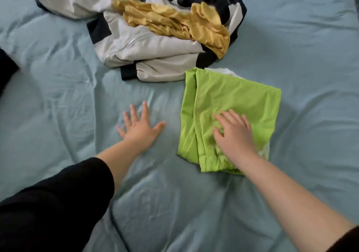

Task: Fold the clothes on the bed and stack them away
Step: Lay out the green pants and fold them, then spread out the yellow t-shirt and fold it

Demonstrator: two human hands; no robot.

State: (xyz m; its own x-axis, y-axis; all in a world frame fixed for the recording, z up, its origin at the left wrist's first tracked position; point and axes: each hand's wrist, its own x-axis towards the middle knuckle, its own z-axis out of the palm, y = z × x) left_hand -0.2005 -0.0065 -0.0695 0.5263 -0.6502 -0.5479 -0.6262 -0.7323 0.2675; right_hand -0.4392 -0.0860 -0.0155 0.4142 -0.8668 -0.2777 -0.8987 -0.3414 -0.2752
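Hiding under green garment (237,100): white cloth (221,71)

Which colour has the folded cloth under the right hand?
Bright lime green, seen clearly in the head view.

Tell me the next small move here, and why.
Probably lift the right hand off the folded green garment and reach for the yellow garment: the green one lies folded flat, while the yellow one lies crumpled atop the white-and-navy jacket, not yet folded.
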